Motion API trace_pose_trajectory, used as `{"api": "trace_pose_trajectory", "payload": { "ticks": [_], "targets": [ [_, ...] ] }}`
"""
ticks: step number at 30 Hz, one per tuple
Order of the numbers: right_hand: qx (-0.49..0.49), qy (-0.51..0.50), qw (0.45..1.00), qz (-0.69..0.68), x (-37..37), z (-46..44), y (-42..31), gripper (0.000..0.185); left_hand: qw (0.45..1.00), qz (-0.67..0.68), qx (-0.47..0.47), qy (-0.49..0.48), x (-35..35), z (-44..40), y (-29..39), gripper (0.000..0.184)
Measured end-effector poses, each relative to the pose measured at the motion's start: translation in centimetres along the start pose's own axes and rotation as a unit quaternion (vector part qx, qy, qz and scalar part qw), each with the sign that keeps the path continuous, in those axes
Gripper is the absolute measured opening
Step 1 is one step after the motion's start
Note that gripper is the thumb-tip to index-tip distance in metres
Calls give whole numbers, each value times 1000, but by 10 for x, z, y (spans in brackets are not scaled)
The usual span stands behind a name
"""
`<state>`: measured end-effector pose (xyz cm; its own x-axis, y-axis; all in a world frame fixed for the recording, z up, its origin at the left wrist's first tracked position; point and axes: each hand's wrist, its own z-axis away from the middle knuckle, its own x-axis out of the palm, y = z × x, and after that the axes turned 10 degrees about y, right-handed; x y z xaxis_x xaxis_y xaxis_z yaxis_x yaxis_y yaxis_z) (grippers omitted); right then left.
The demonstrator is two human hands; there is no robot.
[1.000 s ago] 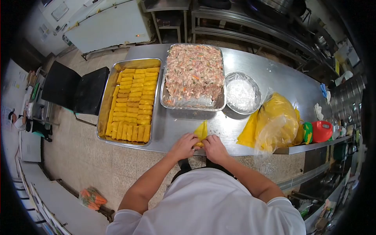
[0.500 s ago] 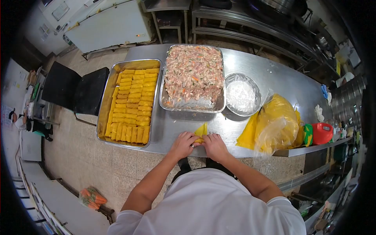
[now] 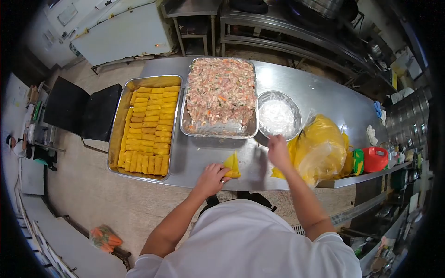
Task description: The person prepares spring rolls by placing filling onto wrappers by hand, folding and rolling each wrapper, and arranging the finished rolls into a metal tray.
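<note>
My left hand (image 3: 213, 180) is closed on a partly rolled yellow spring roll wrapper (image 3: 232, 163) near the front edge of the steel table. One pointed flap of the wrapper lies unrolled, aimed away from me. At the near rim of a round metal bowl (image 3: 276, 114) is my right hand (image 3: 279, 152), smeared by motion, its fingers unclear. White paste coats the inside of that bowl. Beyond my left hand stands a deep tray (image 3: 219, 136) heaped with minced filling (image 3: 221, 90). Finished yellow rolls (image 3: 150, 123) lie in rows inside another metal tray (image 3: 111, 153) at the left.
A plastic bag of yellow wrappers (image 3: 324, 146) lies right of my right hand. Past it are a green container (image 3: 358, 161) and a red jug (image 3: 374, 160). A black chair (image 3: 103, 109) stands left of the table. Another person (image 3: 19, 147) is at the far left.
My right hand has left the wrapper and moved right and forward to the bowl. My left hand stays on the roll. The whole view has shifted slightly.
</note>
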<state>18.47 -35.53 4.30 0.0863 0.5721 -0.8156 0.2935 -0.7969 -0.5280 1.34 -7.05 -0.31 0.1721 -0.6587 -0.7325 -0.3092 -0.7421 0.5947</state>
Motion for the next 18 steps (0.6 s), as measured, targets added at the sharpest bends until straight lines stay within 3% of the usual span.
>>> {"api": "trace_pose_trajectory", "payload": {
  "ticks": [3,8,11,15,18],
  "targets": [
    [-28,-88,994,65,-18,-51,24,46,1000,5,-21,-6,8,6,6,37],
    [-135,-131,974,124,35,-91,61,49,1000,19,-6,21,8,5,6,38],
    [-82,-230,957,156,29,-96,30,43,999,19,-4,26,8,6,6,37],
    [75,-209,966,-130,30,-91,41,37,999,21,-9,33,5,6,9,35],
    [207,-161,921,-286,21,-75,51,38,999,20,-17,19,1,5,11,36]
  ]
}}
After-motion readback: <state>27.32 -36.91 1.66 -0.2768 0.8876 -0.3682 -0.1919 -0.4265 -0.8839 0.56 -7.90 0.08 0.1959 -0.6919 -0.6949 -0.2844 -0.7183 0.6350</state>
